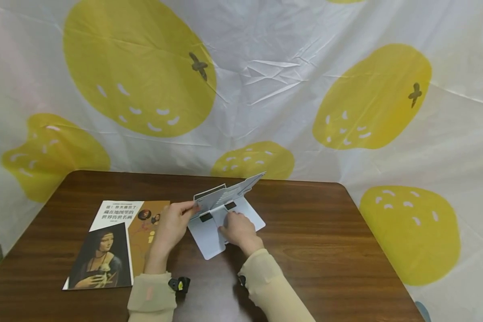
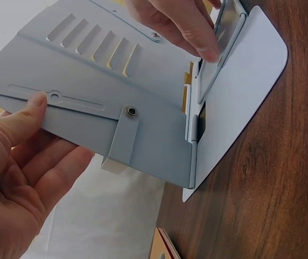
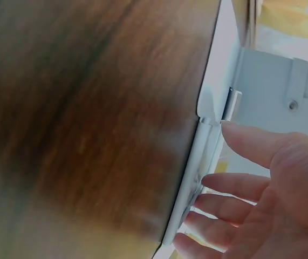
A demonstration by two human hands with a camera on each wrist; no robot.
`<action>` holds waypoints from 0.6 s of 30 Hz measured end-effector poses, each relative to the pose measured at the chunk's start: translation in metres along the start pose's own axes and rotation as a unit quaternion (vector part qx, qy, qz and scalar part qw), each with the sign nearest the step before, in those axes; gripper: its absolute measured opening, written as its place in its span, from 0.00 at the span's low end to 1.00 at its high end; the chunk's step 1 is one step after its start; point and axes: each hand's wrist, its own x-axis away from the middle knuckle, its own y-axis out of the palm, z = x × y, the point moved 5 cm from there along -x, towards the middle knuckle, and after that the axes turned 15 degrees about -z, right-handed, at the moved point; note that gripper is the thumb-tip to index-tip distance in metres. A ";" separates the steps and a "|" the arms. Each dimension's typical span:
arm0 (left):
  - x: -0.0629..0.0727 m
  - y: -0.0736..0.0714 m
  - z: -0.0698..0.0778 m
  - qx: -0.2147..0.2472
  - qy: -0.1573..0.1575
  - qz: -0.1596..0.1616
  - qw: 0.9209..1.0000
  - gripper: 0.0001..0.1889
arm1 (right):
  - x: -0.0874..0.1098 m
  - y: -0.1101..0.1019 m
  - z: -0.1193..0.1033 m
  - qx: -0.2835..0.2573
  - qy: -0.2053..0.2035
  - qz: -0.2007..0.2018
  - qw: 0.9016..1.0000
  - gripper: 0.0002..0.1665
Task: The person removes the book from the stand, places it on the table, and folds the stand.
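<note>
A metal book stand (image 1: 207,239) in pale grey and white stands on the table, its white base flat and its slotted back plate (image 2: 100,65) tilted up. My left hand (image 1: 171,228) holds the back plate by its left edge, thumb on the riveted face and fingers behind. Over the middle of the base, my right hand (image 1: 241,230) grips a narrow hinged flap. In the right wrist view its thumb and fingertips lie along the flap's edge (image 3: 197,156). Part of the flap is hidden behind the right hand in the head view.
Left of the stand lies a book (image 1: 106,252) with a painted portrait on its cover, partly behind my left forearm. The brown wooden table (image 1: 326,250) ends at a white curtain (image 1: 265,103) printed with yellow fruit. Wrist cameras sit at both cuffs.
</note>
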 end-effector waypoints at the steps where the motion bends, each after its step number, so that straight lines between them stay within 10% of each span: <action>1: 0.000 0.000 0.000 -0.001 0.002 0.001 1.000 0.06 | 0.001 0.000 0.001 0.001 -0.003 -0.003 1.000 0.14; 18: 0.000 0.002 0.000 0.005 -0.007 -0.013 1.000 0.11 | 0.039 -0.014 0.010 -0.089 -0.032 0.027 0.995 0.29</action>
